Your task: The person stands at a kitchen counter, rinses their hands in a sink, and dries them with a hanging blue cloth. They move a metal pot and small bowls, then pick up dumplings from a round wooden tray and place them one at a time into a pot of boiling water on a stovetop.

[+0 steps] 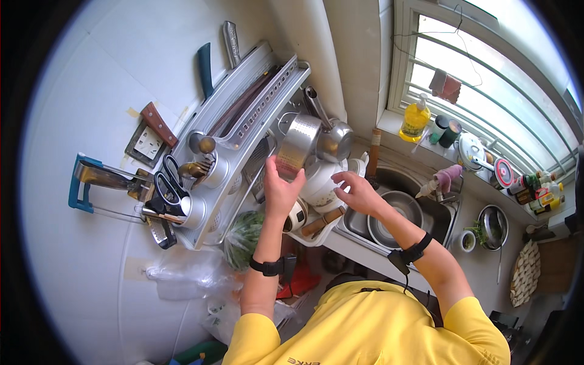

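Note:
My left hand [284, 189] is raised with thumb and fingers spread. Its fingertips overlap the lower end of a perforated stainless-steel strainer [299, 139]; whether they touch it, I cannot tell. To the right, my right hand [358, 192] has its fingers bent and apart, with nothing visible in them. It is nearest to a white patterned bowl [317, 185], which lies tilted among the dishes between my hands. Behind the bowl is a shiny metal ladle or small pot [335, 140]. A wooden-handled utensil [323, 221] and a white cup [297, 214] sit in front of the bowl.
A wall rack [223, 182] at left holds chopsticks, knives, scissors [168, 182] and cutlery cups. Bagged greens [244, 239] hang below it. At right, a sink [438, 228] contains a metal basin [396, 219]. Yellow dish soap [414, 119] and several bottles line the windowsill.

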`<action>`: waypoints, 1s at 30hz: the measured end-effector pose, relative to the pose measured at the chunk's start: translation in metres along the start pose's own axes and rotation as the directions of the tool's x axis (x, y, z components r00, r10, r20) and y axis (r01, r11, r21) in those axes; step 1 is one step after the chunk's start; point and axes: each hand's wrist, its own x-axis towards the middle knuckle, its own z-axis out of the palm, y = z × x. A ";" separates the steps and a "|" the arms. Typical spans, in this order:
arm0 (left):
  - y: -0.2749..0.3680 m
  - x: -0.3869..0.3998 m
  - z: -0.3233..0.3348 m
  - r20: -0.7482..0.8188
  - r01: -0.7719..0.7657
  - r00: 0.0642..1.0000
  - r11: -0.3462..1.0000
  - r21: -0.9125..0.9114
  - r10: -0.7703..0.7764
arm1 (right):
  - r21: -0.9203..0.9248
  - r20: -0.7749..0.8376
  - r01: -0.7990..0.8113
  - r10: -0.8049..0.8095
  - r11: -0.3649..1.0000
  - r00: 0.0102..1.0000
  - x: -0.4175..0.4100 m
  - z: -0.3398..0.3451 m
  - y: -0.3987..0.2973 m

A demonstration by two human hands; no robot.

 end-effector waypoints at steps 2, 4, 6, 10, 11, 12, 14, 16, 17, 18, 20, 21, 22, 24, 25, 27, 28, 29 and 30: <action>-0.010 0.001 0.003 -0.023 -0.007 1.000 0.999 -0.038 0.006 | -0.022 0.018 0.008 -0.008 1.000 1.000 -0.001 -0.001 0.002; -0.007 0.000 0.008 -0.073 -0.044 0.996 0.998 0.044 0.048 | -0.018 0.008 0.001 -0.001 1.000 1.000 -0.001 -0.002 0.006; -0.011 -0.001 0.006 -0.080 -0.100 0.991 0.985 0.143 0.112 | -0.012 0.003 -0.004 0.004 1.000 1.000 -0.001 -0.001 0.010; -0.013 -0.005 0.000 -0.062 -0.191 0.975 0.944 0.269 0.215 | -0.009 -0.007 -0.040 0.040 0.999 0.999 0.004 -0.001 0.019; -0.014 -0.009 0.000 -0.062 -0.190 0.975 0.945 0.267 0.213 | -0.019 -0.006 -0.061 0.061 0.998 0.998 0.004 0.000 0.023; -0.015 -0.015 0.001 -0.114 -0.179 0.969 0.938 0.298 0.221 | -0.020 -0.005 -0.063 0.063 0.998 0.998 0.004 0.001 0.026; -0.024 -0.034 0.005 -0.164 -0.164 0.960 0.930 0.329 0.227 | -0.069 -0.051 -0.080 0.076 0.994 0.996 0.004 0.003 0.033; -0.042 -0.061 0.012 -0.333 -0.032 0.942 0.999 0.043 0.045 | -0.046 -0.042 -0.105 0.103 0.993 0.994 0.004 0.005 0.038; -0.042 -0.075 0.016 -0.326 -0.032 0.944 0.999 0.037 0.042 | -0.026 -0.042 -0.137 0.136 0.990 0.990 0.003 0.002 0.043; -0.040 -0.090 0.016 -0.234 -0.051 0.969 0.991 0.124 0.079 | -0.025 -0.043 -0.140 0.139 0.990 0.989 0.002 0.000 0.046; -0.042 -0.099 0.025 -0.036 -0.141 0.988 0.967 0.213 0.152 | -0.013 -0.041 -0.180 0.179 0.984 0.983 -0.003 -0.003 0.049; -0.045 -0.095 0.031 0.094 -0.140 0.988 0.966 0.217 0.122 | -0.011 -0.043 -0.186 0.185 0.982 0.982 -0.006 -0.003 0.050; -0.049 -0.088 0.037 0.224 -0.141 0.970 0.965 0.220 0.091 | 0.000 -0.043 -0.192 0.192 0.981 0.980 -0.009 -0.004 0.051; -0.067 -0.074 0.050 0.296 -0.195 0.951 0.921 0.336 0.094 | 0.013 -0.039 -0.195 0.195 0.981 0.980 -0.013 -0.003 0.051; -0.074 -0.069 0.054 0.363 -0.254 0.928 0.860 0.442 0.087 | -0.007 -0.019 -0.199 0.199 0.980 0.980 -0.015 -0.002 0.050; -0.078 -0.056 0.063 0.418 -0.181 0.907 0.849 0.496 -0.050 | -0.031 -0.013 -0.215 0.214 0.976 0.977 -0.023 -0.007 0.055; -0.079 -0.053 0.064 0.453 -0.111 0.871 0.822 0.559 -0.191 | -0.030 -0.012 -0.226 0.226 0.974 0.974 -0.027 -0.008 0.056; -0.084 -0.052 0.065 0.453 -0.124 0.874 0.817 0.563 -0.179 | -0.027 -0.012 -0.239 0.239 0.971 0.971 -0.032 -0.008 0.058; -0.088 -0.052 0.064 0.459 -0.128 0.871 0.818 0.560 -0.177 | -0.025 -0.017 -0.244 0.244 0.969 0.970 -0.035 -0.010 0.060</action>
